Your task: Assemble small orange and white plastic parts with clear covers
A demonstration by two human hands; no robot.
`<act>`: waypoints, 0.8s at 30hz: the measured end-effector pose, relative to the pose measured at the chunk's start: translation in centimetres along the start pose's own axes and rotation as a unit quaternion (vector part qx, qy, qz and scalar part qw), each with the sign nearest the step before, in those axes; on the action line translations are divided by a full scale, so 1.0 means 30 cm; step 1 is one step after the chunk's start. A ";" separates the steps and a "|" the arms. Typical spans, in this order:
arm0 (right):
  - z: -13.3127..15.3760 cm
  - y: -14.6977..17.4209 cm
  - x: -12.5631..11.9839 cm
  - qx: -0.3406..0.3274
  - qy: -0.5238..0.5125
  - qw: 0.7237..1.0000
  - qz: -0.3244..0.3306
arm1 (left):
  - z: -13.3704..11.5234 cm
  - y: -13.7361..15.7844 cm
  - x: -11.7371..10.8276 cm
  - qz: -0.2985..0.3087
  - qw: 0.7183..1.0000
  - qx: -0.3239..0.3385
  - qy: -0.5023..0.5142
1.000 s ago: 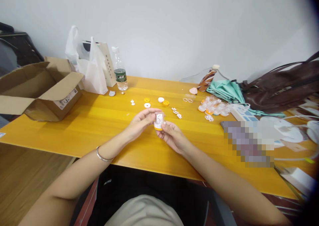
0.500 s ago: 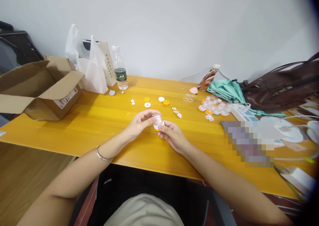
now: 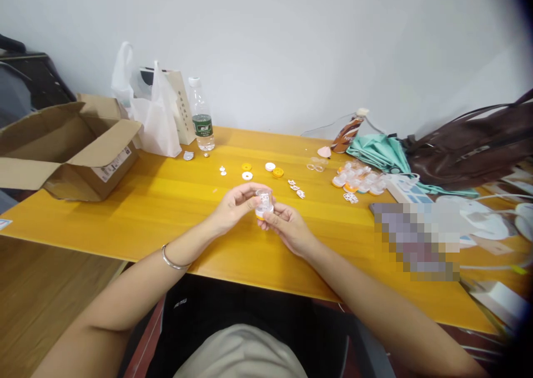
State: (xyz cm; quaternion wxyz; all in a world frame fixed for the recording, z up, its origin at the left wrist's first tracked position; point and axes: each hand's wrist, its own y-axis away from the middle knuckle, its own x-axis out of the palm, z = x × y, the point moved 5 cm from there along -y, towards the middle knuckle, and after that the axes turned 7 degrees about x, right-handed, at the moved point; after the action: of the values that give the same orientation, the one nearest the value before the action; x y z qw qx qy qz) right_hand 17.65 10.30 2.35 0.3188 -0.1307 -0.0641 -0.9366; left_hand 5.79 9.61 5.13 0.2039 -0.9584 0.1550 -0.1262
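Between both hands is a small clear plastic dome capsule (image 3: 264, 201) on a white and yellow base, with a white figure inside. My left hand (image 3: 238, 207) grips its clear upper part with thumb and fingers. My right hand (image 3: 286, 227) pinches the base from the right. Beyond them on the table lie a yellow disc (image 3: 247, 167), a white ring (image 3: 247, 176), a white disc (image 3: 270, 167) and another yellow disc (image 3: 277, 172). White spotted cut-out pieces (image 3: 296, 188) lie right of these, and two small white parts (image 3: 222, 171) to the left.
Several similar domed capsules (image 3: 358, 177) cluster at the right, near a teal cloth (image 3: 377, 151) and a brown bag (image 3: 458, 139). An open cardboard box (image 3: 95, 170), a white plastic bag (image 3: 156, 122) and a water bottle (image 3: 202, 117) stand at the left. A blurred-out flat object (image 3: 412, 239) lies right.
The capsule has turned slightly between my hands and now stands more upright, its clear dome showing more plainly. Both hands keep hold of it; the view has shifted a little.
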 end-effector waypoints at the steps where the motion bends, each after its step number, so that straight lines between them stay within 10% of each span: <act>1: 0.001 -0.001 0.001 -0.010 0.013 1.000 -0.010 | 0.000 0.000 -0.001 -0.016 1.000 0.008 -0.011; 10: 0.017 0.000 0.002 -0.045 0.021 0.995 -0.088 | 0.005 0.004 0.011 -0.131 0.982 0.085 -0.106; 20: 0.005 0.017 0.014 -0.003 -0.020 1.000 0.001 | 0.028 0.006 0.025 0.049 0.995 -0.034 0.082; 24: 0.008 0.013 0.009 0.002 -0.020 1.000 -0.009 | 0.024 0.005 0.025 0.023 0.997 -0.008 0.075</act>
State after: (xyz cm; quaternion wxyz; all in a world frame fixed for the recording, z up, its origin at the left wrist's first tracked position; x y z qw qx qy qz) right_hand 17.73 9.88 2.67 0.3096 -0.1478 -0.0731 -0.9364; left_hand 6.67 9.46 4.57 0.1871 -0.9439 0.1927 -0.1919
